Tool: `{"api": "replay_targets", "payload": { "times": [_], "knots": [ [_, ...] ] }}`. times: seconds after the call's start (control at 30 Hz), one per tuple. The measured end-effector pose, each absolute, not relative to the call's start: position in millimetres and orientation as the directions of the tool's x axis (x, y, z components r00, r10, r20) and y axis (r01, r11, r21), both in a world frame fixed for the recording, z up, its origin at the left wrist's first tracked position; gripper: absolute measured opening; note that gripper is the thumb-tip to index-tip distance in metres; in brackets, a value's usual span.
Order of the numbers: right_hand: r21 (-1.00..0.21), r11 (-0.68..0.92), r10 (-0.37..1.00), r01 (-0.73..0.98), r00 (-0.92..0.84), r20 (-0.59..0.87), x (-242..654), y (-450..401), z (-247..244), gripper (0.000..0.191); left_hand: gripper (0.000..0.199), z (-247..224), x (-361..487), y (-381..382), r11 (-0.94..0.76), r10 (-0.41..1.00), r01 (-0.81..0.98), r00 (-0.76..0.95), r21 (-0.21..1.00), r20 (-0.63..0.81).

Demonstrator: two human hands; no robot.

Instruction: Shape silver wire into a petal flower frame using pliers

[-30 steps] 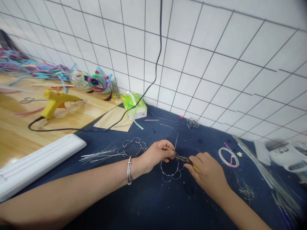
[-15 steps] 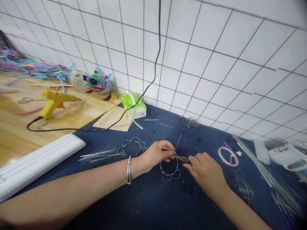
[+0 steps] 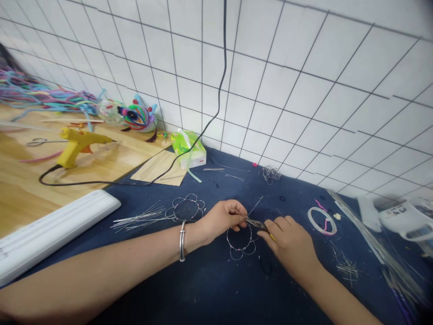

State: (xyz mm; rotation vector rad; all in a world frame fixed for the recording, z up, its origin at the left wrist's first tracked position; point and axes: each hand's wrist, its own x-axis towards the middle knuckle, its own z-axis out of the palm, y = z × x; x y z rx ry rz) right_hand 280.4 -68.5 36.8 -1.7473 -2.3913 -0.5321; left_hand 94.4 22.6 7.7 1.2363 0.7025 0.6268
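Note:
My left hand (image 3: 227,219) pinches the upper edge of a beaded wire flower (image 3: 239,248), a thin ring with wire loops as petals. A loose wire end (image 3: 256,205) sticks up and to the right from that spot. In my right hand (image 3: 289,237) are pliers (image 3: 256,223) with yellow on the handle; their jaws meet the wire right at my left fingertips. The exact point of contact is hidden by the fingers. To the left, a second beaded wire flower (image 3: 186,195) lies on the dark blue cloth (image 3: 209,289).
Cut wires (image 3: 140,217) lie left of my hands, with a white power strip (image 3: 61,230) beyond. A yellow glue gun (image 3: 72,144) trails its cord. Behind stands a tissue pack (image 3: 189,151). On the right are a tape ring (image 3: 322,221), wire scraps (image 3: 348,267) and long wires (image 3: 399,271).
The loose wire end has tilted farther to the right. The flower ring hangs slightly lower and turned a little, while both hands keep nearly the same place.

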Motion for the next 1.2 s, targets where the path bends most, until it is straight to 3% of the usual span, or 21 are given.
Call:
{"api": "replay_targets", "payload": {
  "times": [0.23,0.7,1.2],
  "knots": [
    [-0.022,0.231,0.919,0.973,-0.211,0.333,298.2,-58.0,31.6,0.027,0.013,9.9,91.0,26.6,0.267,0.757,-0.118,0.64,0.956,-0.132],
    [-0.326,0.264,0.963,0.908,-0.228,0.144,302.5,-52.8,25.8,0.02,0.014,8.9,87.9,32.7,0.349,0.691,-0.124,0.703,0.929,-0.166],
    [-0.453,0.237,0.969,0.86,-0.246,0.041,301.9,-49.0,28.5,0.021,0.01,10.8,87.3,32.3,0.363,0.633,-0.125,0.76,0.923,-0.146]
  ]
}}
